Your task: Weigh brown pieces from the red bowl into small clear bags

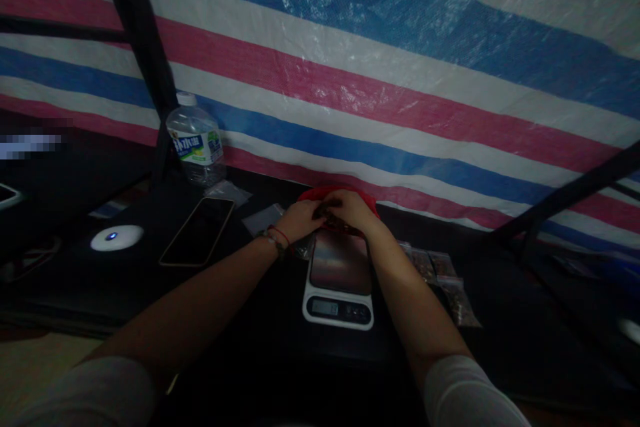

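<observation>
My left hand and my right hand meet over a red container or bag, which they partly cover. Dark brown dried pieces show between the two hands, and the fingers of both are closed around them. The fingertips are partly hidden in the dim light. Just nearer to me lies a white kitchen scale with a dark weighing plate and a lit display. Crumpled clear plastic sits beside the scale, below my left hand.
Several small filled clear bags lie right of the scale. To the left are flat clear bags, a phone, a white oval device and a large clear bottle. A striped tarp hangs behind the black table.
</observation>
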### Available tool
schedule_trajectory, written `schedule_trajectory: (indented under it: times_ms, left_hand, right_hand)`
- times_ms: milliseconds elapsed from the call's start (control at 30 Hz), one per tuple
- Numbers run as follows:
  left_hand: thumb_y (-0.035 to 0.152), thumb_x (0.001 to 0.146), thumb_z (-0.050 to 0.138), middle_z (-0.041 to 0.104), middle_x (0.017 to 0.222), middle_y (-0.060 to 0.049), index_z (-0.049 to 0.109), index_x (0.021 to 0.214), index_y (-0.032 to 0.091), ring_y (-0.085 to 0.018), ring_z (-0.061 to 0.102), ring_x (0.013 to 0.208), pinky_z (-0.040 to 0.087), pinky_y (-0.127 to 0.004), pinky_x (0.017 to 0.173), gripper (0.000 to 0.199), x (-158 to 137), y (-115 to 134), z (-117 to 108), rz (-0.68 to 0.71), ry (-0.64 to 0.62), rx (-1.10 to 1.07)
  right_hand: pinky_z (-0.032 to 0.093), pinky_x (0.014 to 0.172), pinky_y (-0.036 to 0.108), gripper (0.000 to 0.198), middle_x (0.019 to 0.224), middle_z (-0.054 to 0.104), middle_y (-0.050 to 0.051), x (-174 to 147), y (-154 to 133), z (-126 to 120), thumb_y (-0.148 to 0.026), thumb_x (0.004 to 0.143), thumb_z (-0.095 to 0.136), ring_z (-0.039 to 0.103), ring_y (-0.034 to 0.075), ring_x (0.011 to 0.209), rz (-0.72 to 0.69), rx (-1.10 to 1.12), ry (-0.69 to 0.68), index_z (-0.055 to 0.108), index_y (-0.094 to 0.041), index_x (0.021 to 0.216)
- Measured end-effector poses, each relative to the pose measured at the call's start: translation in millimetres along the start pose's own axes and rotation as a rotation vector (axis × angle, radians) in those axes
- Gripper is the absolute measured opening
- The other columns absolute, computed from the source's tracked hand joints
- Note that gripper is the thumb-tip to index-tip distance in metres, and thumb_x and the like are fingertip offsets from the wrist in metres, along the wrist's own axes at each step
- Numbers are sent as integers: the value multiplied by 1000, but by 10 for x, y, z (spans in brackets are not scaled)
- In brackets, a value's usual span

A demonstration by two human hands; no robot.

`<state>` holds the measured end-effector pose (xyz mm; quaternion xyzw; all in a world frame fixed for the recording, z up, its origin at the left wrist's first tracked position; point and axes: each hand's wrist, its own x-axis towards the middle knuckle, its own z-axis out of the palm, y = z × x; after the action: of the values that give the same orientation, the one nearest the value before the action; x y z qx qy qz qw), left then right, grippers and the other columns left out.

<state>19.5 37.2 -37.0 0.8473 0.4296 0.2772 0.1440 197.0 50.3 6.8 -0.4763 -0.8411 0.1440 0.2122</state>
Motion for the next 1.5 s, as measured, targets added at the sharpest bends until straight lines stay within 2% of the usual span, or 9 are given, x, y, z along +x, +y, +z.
schedule_trajectory:
  times_ms: [167, 433, 533, 733, 900, 1033, 1167, 1300, 1500]
  left_hand:
    - [28, 87, 56, 72, 103, -9, 67, 107, 18, -23, 68, 95, 51, -32, 85, 25, -7, -5, 5, 8, 3, 10]
    - [28, 85, 58, 70, 114, -9, 62, 120, 19, -24, 66, 104, 51, -34, 93, 36, -26, -12, -4, -27, 45, -1]
    - [29, 88, 56, 68, 119, -9, 60, 125, 18, -23, 65, 107, 49, -34, 97, 39, -28, -69, -18, -31, 129, -31]
    - [32, 89, 56, 67, 122, -12, 56, 128, 14, -25, 64, 111, 49, -37, 101, 43, -29, -211, -48, -121, 289, -37]
    - [30, 89, 55, 66, 124, -14, 54, 130, 13, -26, 63, 112, 49, -38, 101, 45, -43, -232, -74, -134, 291, -19]
    - [28, 89, 54, 66, 124, -13, 56, 129, 14, -25, 63, 112, 49, -38, 101, 42, -59, -214, -107, -127, 268, -8]
    - [31, 91, 51, 63, 129, -12, 54, 132, 15, -25, 61, 116, 47, -39, 104, 44, -77, -191, -115, -73, 233, -18]
    - [26, 91, 50, 60, 134, -12, 50, 137, 15, -22, 57, 122, 43, -37, 109, 47, -67, -162, -80, 48, 174, -58]
    - [24, 91, 47, 57, 137, -16, 34, 148, 11, -25, 56, 125, 44, -40, 109, 60, -42, -110, -26, 80, 70, -60]
  right_hand:
    - [48, 78, 27, 19, 91, 74, 5, 11, 110, 15, -10, 77, 62, 66, 18, 85, 60, -75, 53, 75, -18, 89]
    - [47, 91, 31, 29, 105, 74, 9, 10, 200, 25, -10, 82, 54, 66, 23, 100, 116, -220, 11, 75, -17, 101]
    - [48, 87, 29, 30, 101, 75, 8, -7, 169, 15, -9, 80, 54, 67, 23, 95, 142, -220, -47, 76, -18, 97]
    - [47, 73, 24, 21, 93, 75, 4, -11, -5, 101, -20, 84, 58, 67, 17, 80, -5, -40, -211, 76, -18, 96]
    - [46, 69, 23, 17, 90, 75, 5, 86, -113, 257, -27, 82, 66, 67, 17, 78, 1, -21, -275, 76, -18, 93]
    - [45, 64, 23, 12, 83, 74, 4, 117, -66, 235, -24, 79, 67, 66, 16, 73, 40, -11, -290, 75, -18, 87]
    - [50, 71, 24, 22, 94, 75, 5, 87, 50, 153, -22, 77, 69, 68, 18, 82, 105, 158, -132, 72, -18, 98]
    - [51, 89, 31, 50, 114, 70, 6, 60, 98, 209, -15, 71, 70, 67, 19, 99, -9, 321, 40, 63, -21, 120]
    - [52, 92, 36, 46, 111, 70, 8, -48, 138, 283, -12, 70, 69, 67, 21, 98, 38, 412, 89, 64, -18, 115]
